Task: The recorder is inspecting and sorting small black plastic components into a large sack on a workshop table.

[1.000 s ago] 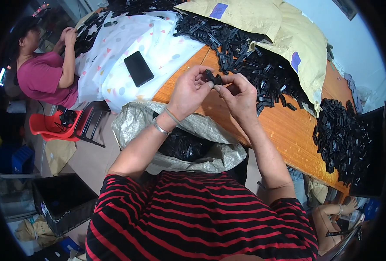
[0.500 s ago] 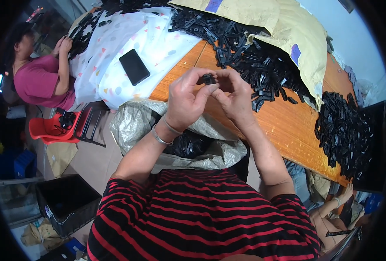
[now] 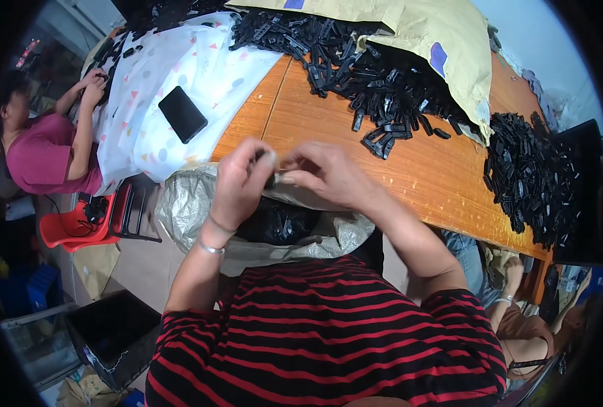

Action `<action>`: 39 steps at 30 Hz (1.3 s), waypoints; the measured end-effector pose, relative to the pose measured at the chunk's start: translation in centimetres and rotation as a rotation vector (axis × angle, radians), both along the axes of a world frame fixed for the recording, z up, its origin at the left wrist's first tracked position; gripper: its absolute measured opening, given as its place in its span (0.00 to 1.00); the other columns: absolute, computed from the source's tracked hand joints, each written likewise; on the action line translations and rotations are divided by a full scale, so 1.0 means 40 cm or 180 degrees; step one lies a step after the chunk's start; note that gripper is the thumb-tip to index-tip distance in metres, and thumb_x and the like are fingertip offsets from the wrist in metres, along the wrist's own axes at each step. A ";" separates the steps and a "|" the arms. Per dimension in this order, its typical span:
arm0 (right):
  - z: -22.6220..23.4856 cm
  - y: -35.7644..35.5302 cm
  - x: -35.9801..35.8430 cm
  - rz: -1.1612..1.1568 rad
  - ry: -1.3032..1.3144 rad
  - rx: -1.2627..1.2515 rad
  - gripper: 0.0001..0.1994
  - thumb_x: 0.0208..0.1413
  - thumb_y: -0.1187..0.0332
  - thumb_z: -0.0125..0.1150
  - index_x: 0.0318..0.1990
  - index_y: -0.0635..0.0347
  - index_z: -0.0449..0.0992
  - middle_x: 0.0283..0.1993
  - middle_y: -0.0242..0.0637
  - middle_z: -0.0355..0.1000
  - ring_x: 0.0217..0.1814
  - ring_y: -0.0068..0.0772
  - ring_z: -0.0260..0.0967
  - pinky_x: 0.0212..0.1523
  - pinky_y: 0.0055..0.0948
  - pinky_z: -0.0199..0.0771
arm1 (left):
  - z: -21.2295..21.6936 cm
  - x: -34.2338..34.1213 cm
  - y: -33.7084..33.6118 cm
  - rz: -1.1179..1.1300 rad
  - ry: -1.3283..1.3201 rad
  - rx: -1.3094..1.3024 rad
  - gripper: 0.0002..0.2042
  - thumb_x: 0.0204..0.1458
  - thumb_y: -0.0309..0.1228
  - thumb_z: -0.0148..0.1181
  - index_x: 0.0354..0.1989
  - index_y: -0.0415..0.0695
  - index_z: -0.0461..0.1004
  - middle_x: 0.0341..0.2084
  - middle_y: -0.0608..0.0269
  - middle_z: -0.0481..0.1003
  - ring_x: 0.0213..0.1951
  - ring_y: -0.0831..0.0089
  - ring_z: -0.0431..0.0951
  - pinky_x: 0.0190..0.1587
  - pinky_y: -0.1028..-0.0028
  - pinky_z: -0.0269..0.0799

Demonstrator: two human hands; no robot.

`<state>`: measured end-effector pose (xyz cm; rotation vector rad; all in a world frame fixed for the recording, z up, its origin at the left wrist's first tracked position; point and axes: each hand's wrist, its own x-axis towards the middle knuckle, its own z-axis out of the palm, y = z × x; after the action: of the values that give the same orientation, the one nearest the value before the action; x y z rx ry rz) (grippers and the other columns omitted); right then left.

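My left hand [image 3: 239, 182] is above the near table edge, its fingers closed on a small black plastic part [image 3: 269, 180], mostly hidden and blurred. Just to the right, my right hand [image 3: 328, 175] has bent fingers with a gap between thumb and forefinger. Nothing shows in that gap. Below both hands gapes a woven silvery sack [image 3: 186, 203] with black contents [image 3: 281, 222]. Beyond them, a heap of black plastic parts [image 3: 383, 95] spreads over the wooden table [image 3: 308, 122].
A dark tablet or phone [image 3: 182, 114] lies on a patterned white sheet [image 3: 138, 129]. Paper sacking [image 3: 444, 34] covers part of the heap. More black parts [image 3: 529, 183] lie at right. Co-workers sit left and lower right. A red chair [image 3: 77, 227] and black crate [image 3: 115, 332] stand left.
Both hands have come down and left, from over the table toward the sack's mouth. My right fingers have parted from the black part. The view has shifted slightly.
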<state>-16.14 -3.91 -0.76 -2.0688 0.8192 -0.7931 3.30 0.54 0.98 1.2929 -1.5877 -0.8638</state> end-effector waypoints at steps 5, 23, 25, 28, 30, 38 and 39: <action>-0.031 -0.103 -0.169 -0.0991 0.1363 -0.1324 0.06 0.51 0.68 0.64 0.34 0.57 0.78 0.34 0.38 0.72 0.31 0.45 0.74 0.31 0.37 0.75 | -0.011 0.051 0.049 -0.0625 -0.1524 -0.0318 0.07 0.50 0.25 0.61 0.36 0.38 0.75 0.26 0.57 0.75 0.28 0.64 0.76 0.33 0.73 0.71; -0.075 -0.168 -0.215 -0.0915 0.1703 -0.1268 0.12 0.46 0.73 0.61 0.40 0.58 0.72 0.38 0.44 0.68 0.34 0.51 0.71 0.32 0.41 0.73 | -0.136 -0.080 -0.509 -0.0780 -0.2813 -0.2192 0.07 0.46 0.27 0.59 0.34 0.44 0.74 0.34 0.59 0.69 0.40 0.60 0.71 0.43 0.64 0.71; -0.041 -0.155 -0.205 -0.1031 0.1254 -0.1243 0.12 0.47 0.74 0.62 0.41 0.59 0.72 0.36 0.45 0.69 0.34 0.50 0.71 0.32 0.39 0.73 | -0.118 -0.073 -0.463 -0.0522 -0.2388 -0.2143 0.09 0.42 0.27 0.65 0.30 0.43 0.72 0.31 0.59 0.72 0.35 0.58 0.73 0.39 0.64 0.72; -0.014 -0.145 -0.171 -0.1241 0.0648 -0.1024 0.12 0.48 0.74 0.62 0.42 0.61 0.72 0.36 0.43 0.70 0.31 0.44 0.72 0.31 0.34 0.73 | -0.112 -0.078 -0.382 0.0048 -0.1600 -0.0662 0.12 0.44 0.26 0.67 0.33 0.39 0.70 0.27 0.59 0.73 0.29 0.64 0.76 0.32 0.69 0.73; -0.009 -0.142 -0.130 -0.1250 0.0489 -0.0749 0.12 0.49 0.73 0.64 0.42 0.64 0.73 0.34 0.40 0.70 0.29 0.33 0.71 0.30 0.29 0.71 | -0.133 -0.081 -0.351 0.0087 -0.0945 -0.0236 0.15 0.44 0.25 0.68 0.36 0.38 0.67 0.24 0.61 0.74 0.24 0.74 0.75 0.28 0.75 0.72; -0.048 -0.136 -0.030 -0.1307 -0.0376 -0.0164 0.10 0.49 0.70 0.66 0.37 0.66 0.76 0.32 0.40 0.74 0.25 0.27 0.73 0.26 0.26 0.71 | -0.127 -0.136 -0.222 -0.0096 0.0715 0.0131 0.18 0.46 0.16 0.59 0.45 0.35 0.63 0.35 0.62 0.73 0.35 0.81 0.75 0.36 0.81 0.73; -0.044 -0.130 -0.028 -0.1307 -0.0490 0.0095 0.09 0.50 0.71 0.66 0.37 0.66 0.76 0.32 0.39 0.74 0.25 0.25 0.73 0.25 0.25 0.71 | -0.125 -0.130 -0.212 -0.0253 0.0957 0.0161 0.18 0.48 0.16 0.59 0.47 0.35 0.62 0.35 0.62 0.73 0.35 0.80 0.76 0.37 0.80 0.74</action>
<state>-17.26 -9.12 -2.50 -1.8079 1.1785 -1.1367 -1.90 -7.94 -4.03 1.0816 -1.3932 -1.0989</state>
